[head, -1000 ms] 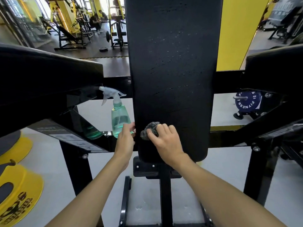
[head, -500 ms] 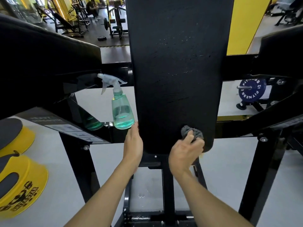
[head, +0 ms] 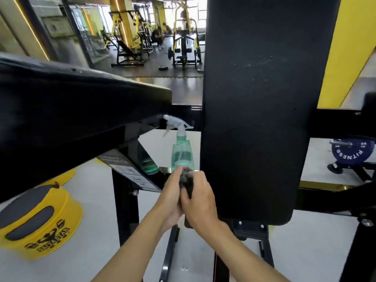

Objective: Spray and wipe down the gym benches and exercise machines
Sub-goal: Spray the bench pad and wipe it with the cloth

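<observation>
A tall black upright pad (head: 262, 110) of an exercise machine fills the middle. To its left a green see-through spray bottle (head: 181, 153) with a white trigger stands on the machine's black frame. Just below the bottle, my left hand (head: 171, 197) and my right hand (head: 198, 202) meet with a dark grey cloth (head: 186, 181) held between them. Both hands touch the cloth; the right hand's fingers curl round it, while the left hand's grip is partly hidden. Neither hand touches the bottle.
A wide black padded arm (head: 67, 110) juts in from the left. A yellow foot platform (head: 38, 222) sits on the pale floor at lower left. A blue weight plate (head: 352, 153) stands at right. Other gym machines (head: 183, 47) and a seated person are far behind.
My right hand left the pad's lower right corner and carried the cloth left to meet my left hand below the bottle. The view shifted left and up.
</observation>
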Demonstrator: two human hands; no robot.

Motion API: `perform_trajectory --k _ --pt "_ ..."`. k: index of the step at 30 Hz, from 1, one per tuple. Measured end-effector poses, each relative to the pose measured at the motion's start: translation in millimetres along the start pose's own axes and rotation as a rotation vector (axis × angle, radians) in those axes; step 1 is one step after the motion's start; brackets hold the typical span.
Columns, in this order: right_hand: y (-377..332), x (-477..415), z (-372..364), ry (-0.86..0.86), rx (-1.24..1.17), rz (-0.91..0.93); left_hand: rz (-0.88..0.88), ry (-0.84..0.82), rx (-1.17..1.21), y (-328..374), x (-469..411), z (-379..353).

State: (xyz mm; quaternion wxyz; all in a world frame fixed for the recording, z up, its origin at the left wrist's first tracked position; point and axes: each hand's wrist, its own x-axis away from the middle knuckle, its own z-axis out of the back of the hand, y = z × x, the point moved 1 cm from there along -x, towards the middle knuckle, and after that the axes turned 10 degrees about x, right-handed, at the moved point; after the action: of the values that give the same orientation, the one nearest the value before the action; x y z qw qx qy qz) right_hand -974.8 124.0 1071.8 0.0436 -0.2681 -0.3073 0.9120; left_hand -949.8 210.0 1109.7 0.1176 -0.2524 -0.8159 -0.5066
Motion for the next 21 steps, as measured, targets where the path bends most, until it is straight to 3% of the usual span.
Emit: perform_trajectory --k 3,6,11,17,21 --pt "-19 -28 23 -0.019 -0.068 0.104 -0.133 0.111 0.017 21 -8 -9" --pt "-34 -65 36 -0.099 -0.243 -0.085 -0.297 0.143 -0.094 43 -4 -19" --pt "-45 -126 19 -0.243 -0.238 -0.424 -0.471 0.256 -0.274 61 1 -28" --pt "-47 -155 3 -0.283 -0.395 -0.668 -0.529 0.309 -0.359 69 11 -24" --pt "-41 -155 -1 -0.218 -0.348 -0.649 -0.531 0.314 -0.389 70 12 -21"
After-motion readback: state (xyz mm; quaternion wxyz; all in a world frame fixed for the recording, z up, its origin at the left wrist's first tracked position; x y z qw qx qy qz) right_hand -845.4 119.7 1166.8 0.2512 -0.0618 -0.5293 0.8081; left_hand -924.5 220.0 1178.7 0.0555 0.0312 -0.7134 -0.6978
